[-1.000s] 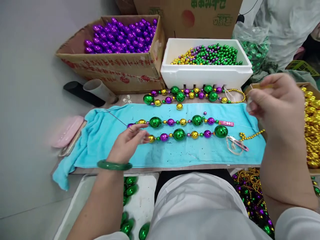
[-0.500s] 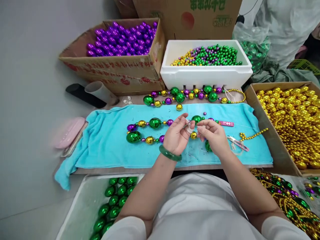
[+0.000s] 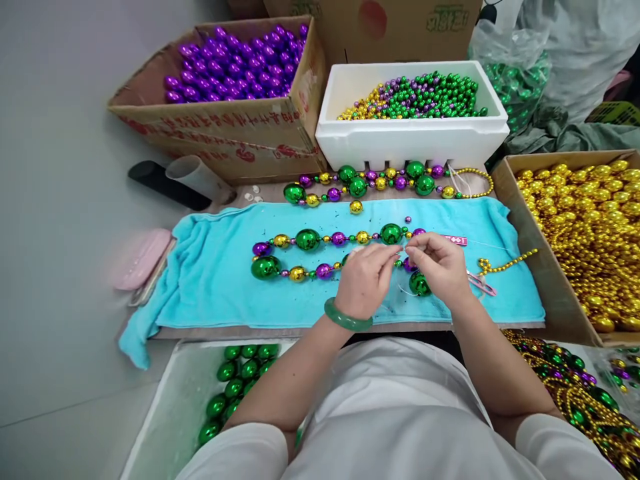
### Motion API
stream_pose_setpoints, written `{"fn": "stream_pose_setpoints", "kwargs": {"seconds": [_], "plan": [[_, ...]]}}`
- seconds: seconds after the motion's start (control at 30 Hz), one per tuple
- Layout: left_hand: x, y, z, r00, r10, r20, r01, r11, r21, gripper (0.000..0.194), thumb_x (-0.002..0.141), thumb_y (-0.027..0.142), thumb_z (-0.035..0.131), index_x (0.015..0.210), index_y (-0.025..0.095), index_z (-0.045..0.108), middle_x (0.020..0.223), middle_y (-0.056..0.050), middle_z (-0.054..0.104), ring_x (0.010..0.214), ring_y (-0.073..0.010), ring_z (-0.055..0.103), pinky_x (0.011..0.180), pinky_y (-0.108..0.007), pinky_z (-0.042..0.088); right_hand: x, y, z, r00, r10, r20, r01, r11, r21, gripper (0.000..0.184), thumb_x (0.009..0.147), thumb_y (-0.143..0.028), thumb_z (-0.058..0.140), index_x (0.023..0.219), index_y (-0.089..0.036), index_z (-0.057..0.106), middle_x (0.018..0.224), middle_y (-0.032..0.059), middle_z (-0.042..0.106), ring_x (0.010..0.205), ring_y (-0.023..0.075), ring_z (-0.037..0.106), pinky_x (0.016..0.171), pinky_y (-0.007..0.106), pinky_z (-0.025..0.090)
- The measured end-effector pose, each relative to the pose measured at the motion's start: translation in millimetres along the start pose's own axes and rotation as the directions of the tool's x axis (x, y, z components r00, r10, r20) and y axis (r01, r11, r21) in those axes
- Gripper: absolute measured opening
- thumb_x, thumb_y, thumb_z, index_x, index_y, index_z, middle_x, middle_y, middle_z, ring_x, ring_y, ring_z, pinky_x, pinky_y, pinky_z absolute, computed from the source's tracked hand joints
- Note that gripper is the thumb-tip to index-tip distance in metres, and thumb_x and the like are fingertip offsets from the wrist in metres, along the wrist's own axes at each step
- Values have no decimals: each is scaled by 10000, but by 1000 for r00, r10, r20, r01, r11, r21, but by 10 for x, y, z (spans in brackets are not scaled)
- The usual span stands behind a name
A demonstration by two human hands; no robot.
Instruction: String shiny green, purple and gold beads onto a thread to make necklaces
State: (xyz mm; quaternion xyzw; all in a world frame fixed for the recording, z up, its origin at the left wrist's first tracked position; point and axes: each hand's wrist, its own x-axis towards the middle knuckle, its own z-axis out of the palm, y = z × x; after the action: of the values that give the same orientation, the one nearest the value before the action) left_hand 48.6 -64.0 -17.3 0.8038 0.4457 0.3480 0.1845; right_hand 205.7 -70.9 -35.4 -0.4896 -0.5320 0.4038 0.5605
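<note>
My left hand (image 3: 367, 279), with a green bangle on its wrist, is closed in a pinch, palm down. My right hand (image 3: 440, 267) pinches just beside it, the fingertips almost touching. Between them is a thin white string, mostly hidden by the fingers. Under and around the hands a strand of green, purple and gold beads (image 3: 307, 239) lies in a loop on a blue towel (image 3: 215, 287). A large green bead (image 3: 419, 283) sits below my right hand, a loose string end near it. Pink thread snips (image 3: 483, 284) lie right of my right hand, partly covered.
A finished-looking bead strand (image 3: 357, 187) lies behind the towel, near a loose gold bead (image 3: 356, 207). Around stand a carton of purple beads (image 3: 200, 137), a white foam box (image 3: 410, 140), a carton of gold beads (image 3: 550, 267) and a tray of green beads (image 3: 170, 400). A pink case (image 3: 143, 260) is at left.
My left hand has turned from palm up to palm down and shifted slightly right, its fingertips closing in on those of my right hand. The view has tilted slightly.
</note>
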Motion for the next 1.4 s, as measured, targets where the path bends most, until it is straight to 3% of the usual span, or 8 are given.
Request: {"fn": "stream_pose_setpoints", "kwargs": {"seconds": [0.13,0.33,0.43,0.6,0.7,0.8,0.93,1.4], "plan": [[57,-97,82,995,-103,-2,102,982,-159,187,877,226,538,890,175,717,823,-51,702,770,-148,629,728,-266,487,-3,3,-21,1000,10,9,-10,1000,4,136,766,-269,646,871,-183,646,650,-24,595,566,100,533,533,231,418],[89,-196,65,956,-292,38,286,888,-360,160,808,295,615,815,176,722,755,-21,689,649,-124,601,624,-240,483,40,-50,-56,994,-60,91,85,947,-311,104,784,-231,599,766,-192,694,647,-12,636,580,104,537,581,236,417],[112,-206,22,920,-391,34,367,825,-430,183,775,329,652,825,175,736,773,-27,689,652,-122,601,604,-232,487,65,-86,-49,994,-51,97,82,934,-348,132,801,-253,601,807,-199,722,598,-27,604,536,93,486,554,233,384],[56,-164,2,833,-501,234,521,571,-634,243,759,344,666,901,163,746,790,-45,680,688,-135,619,598,-246,526,26,-58,51,980,90,-179,-108,990,-95,147,759,-320,657,765,-183,708,534,-34,533,466,81,386,463,232,321],[11,-163,47,797,-522,303,555,437,-707,300,758,334,673,1003,172,731,725,-26,665,604,-111,599,525,-219,495,-13,-68,188,966,149,-211,-141,989,54,150,746,-323,655,732,-173,653,626,-5,575,559,103,489,473,219,389],[-22,-160,89,796,-522,306,540,386,-748,312,745,331,693,1016,181,732,722,-25,673,604,-107,601,514,-206,482,-55,-128,314,961,174,-215,-146,979,140,160,759,-322,639,726,-174,587,878,48,620,757,144,591,521,230,498],[-49,-173,123,807,-517,286,519,390,-761,308,738,338,708,1007,192,741,756,-34,695,630,-112,609,530,-213,492,-91,-166,395,965,155,-212,-121,979,163,127,771,-264,624,712,-182,548,954,54,613,888,168,615,598,258,569],[-106,-138,149,851,-509,127,430,538,-725,251,744,290,699,971,196,754,756,-17,694,547,-69,551,510,-203,488,-122,-134,404,972,99,-212,-84,993,82,40,756,-198,588,722,-192,568,901,53,621,826,166,627,613,281,596]]}}
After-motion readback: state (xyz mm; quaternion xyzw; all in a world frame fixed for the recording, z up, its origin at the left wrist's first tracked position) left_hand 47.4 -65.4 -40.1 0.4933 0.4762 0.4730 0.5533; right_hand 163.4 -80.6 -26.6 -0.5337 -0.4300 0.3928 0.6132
